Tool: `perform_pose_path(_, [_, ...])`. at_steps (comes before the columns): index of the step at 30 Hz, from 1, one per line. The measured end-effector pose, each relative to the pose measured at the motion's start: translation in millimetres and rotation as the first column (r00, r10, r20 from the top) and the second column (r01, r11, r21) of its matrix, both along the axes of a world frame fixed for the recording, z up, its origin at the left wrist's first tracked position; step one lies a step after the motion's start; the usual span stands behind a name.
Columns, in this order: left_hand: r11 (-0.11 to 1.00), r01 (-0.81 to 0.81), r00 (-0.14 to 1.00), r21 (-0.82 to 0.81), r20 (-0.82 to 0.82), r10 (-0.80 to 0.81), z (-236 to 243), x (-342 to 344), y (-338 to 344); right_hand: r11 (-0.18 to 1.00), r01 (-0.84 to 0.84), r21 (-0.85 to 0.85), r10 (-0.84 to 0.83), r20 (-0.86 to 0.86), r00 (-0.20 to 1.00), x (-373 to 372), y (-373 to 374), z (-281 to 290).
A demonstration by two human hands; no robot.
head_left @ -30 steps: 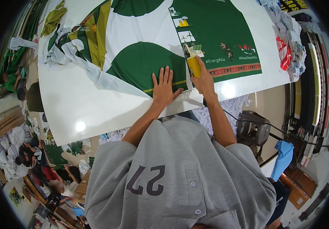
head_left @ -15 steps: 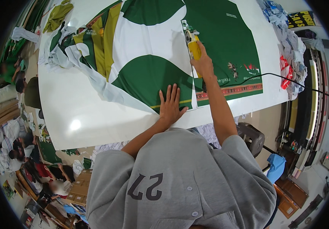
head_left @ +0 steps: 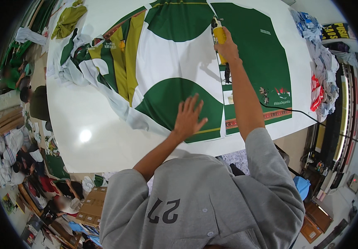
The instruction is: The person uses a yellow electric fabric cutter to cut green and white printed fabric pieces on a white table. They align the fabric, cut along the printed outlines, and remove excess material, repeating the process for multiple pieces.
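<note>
My right hand [head_left: 229,46] grips a yellow electric rotary cloth cutter [head_left: 219,36], its head at the upper end of a slit in the printed fabric. To the right of the slit lies a dark green printed panel [head_left: 258,54] with a patterned red band along its lower edge. On the left is a white piece with green curved shapes [head_left: 179,62]. Over its lower green curve, my left hand [head_left: 188,117] has its fingers spread and holds nothing; whether the palm touches the cloth I cannot tell. A black cord [head_left: 295,110] runs from the cutter to the right.
The fabric lies on a large white table [head_left: 100,137]. Crumpled olive and white cloth [head_left: 91,70] lies at its left. Piled fabric scraps [head_left: 324,62] line the right edge. A cardboard box stack [head_left: 91,203] stands lower left, with several people nearby on the floor.
My right hand has pushed the cutter farther away along the fabric, lengthening the slit. My left hand, earlier flat near the cloth's lower edge, has shifted slightly. The whole view has moved a little.
</note>
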State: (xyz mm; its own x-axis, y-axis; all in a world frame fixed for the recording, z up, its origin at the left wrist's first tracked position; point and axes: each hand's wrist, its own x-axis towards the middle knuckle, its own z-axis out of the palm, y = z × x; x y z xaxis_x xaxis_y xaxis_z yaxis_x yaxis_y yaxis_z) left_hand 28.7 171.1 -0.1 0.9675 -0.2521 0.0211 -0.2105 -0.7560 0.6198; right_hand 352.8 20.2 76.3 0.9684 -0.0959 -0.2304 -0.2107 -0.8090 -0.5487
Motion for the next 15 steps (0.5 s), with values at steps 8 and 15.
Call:
perform_pose_path(8, [0.949,-0.203,0.954,0.24,0.268,0.137,-14,139,175,0.998,0.054,0.044,-0.053,-0.022,0.998,-71,9,2])
perform_pose_path(15, [0.956,-0.202,0.944,0.212,0.302,0.133,-20,152,219,0.972,0.218,0.085,-0.215,-0.038,0.976,-116,49,2])
